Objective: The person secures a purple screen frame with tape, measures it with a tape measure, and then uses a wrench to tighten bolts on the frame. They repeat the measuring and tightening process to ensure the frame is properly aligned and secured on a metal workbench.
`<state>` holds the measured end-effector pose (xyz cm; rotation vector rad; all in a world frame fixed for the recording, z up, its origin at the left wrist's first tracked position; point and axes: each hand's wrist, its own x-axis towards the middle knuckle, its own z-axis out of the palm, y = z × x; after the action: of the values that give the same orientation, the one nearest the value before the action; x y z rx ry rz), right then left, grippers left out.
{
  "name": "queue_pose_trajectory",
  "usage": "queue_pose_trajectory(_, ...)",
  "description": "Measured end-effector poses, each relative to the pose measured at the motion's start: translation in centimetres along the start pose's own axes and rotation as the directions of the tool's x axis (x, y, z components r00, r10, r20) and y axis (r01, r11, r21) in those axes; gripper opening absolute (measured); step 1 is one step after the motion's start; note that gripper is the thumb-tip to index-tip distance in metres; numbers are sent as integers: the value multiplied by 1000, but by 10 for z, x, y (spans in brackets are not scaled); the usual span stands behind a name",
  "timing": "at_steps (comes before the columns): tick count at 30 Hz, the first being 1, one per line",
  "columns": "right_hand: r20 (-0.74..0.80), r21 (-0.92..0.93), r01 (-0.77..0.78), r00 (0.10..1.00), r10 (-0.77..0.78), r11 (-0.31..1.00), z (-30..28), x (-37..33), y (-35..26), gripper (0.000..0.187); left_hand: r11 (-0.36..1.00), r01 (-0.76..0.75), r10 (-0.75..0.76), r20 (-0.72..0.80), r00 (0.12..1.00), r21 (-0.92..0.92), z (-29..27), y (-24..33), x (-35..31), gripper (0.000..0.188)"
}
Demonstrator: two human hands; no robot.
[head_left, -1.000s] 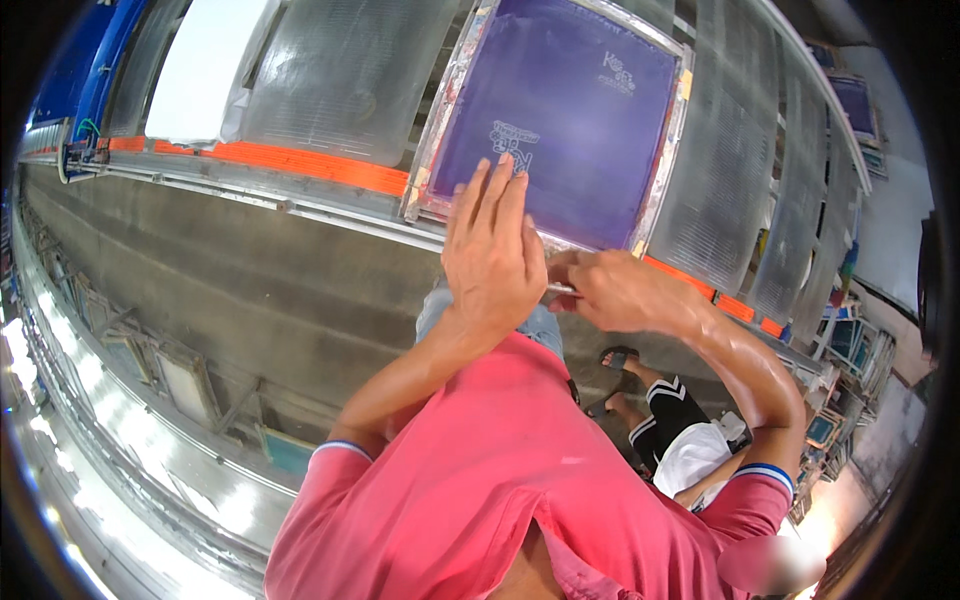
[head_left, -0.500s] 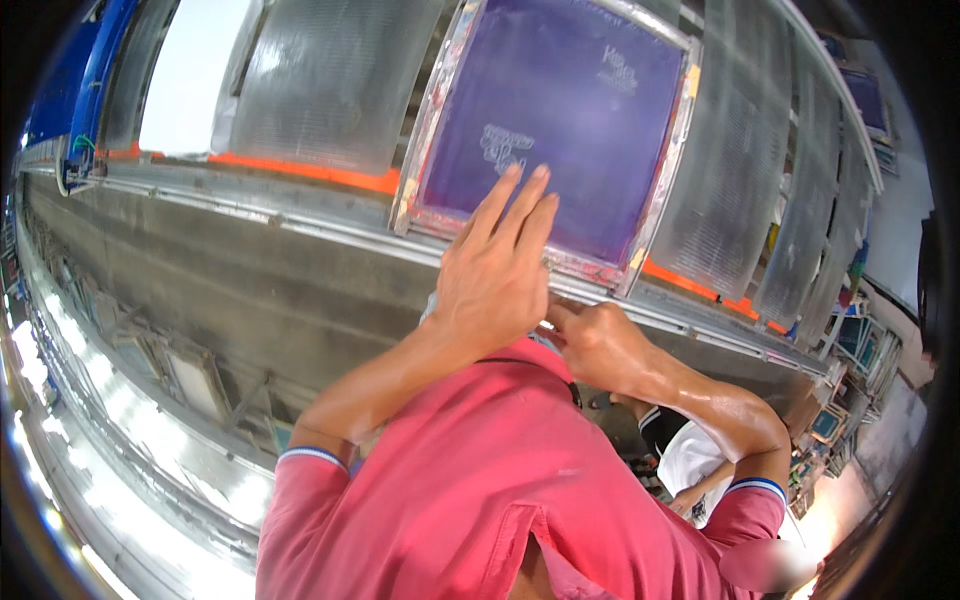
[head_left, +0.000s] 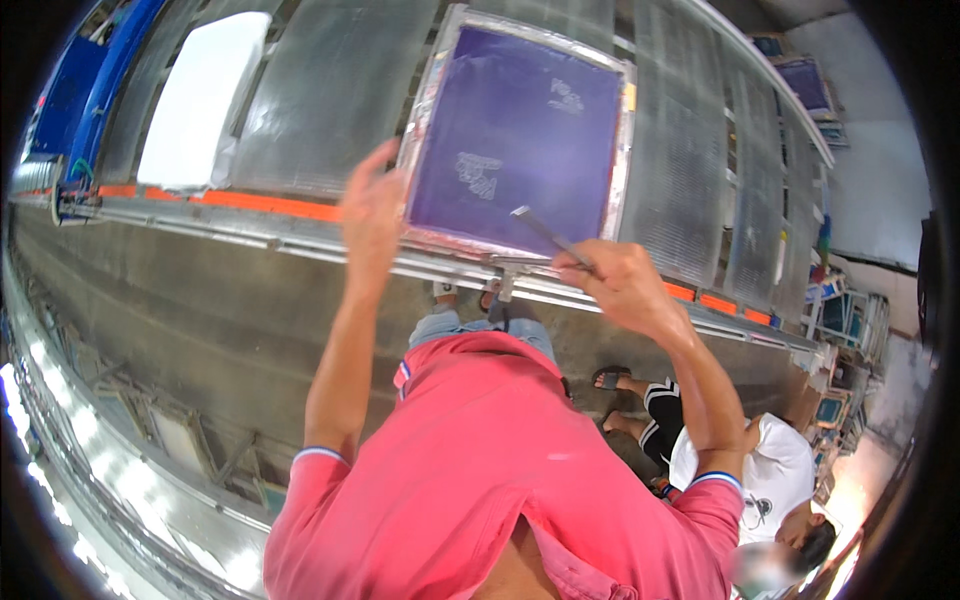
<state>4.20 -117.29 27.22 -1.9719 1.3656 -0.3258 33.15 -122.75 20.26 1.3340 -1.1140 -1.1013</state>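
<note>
A screen-printing frame (head_left: 522,245) lies on the long table, its mesh (head_left: 520,140) purple with two pale printed motifs. My left hand (head_left: 372,215) is at the frame's near left edge, blurred by motion, its fingers apart with nothing seen in them. In my right hand (head_left: 625,285) is a slim grey metal tool (head_left: 545,232), pinched at one end; its free end points up and left over the near part of the mesh. The tool's exact kind does not show. Between my hands, a small metal bracket (head_left: 507,278) sits at the table's near rail.
Clear ribbed sheets (head_left: 330,90) cover the table on both sides of the frame. White material (head_left: 200,100) lies at the left, beside a blue metal structure (head_left: 100,90). To my lower right a person in a white shirt (head_left: 775,465) is low down near the floor.
My left hand has lifted off the mesh and moved left. My right hand has come out from beside it, to the right, and now shows the metal tool. The view has shifted, showing more floor.
</note>
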Motion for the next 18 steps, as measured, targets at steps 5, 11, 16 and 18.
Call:
queue_pose_trajectory(5, -189, 888, -145, 751, 632, 437, -24, -85, 113, 30, 952, 273, -224, -294, 929, 136, -75, -134, -25, 33)
queue_pose_trajectory(11, -578, 753, 70, 546, 607, 654, 67, -131, 285, 44, 326, -186, 107, 160, 981, 927, -93, -229, -38, 28)
queue_pose_trajectory(16, -771, 253, -490, 418, 480, 834, 127, -63, 323, 40, 507, 255, -91, -243, 966, 824, -23, -229, -3, 58)
queue_pose_trajectory(18, -748, 222, -518, 453, 485, 826, 131, -22, 301, 41, 477, 316, -228, -232, 946, 820, -14, -214, -1, 64)
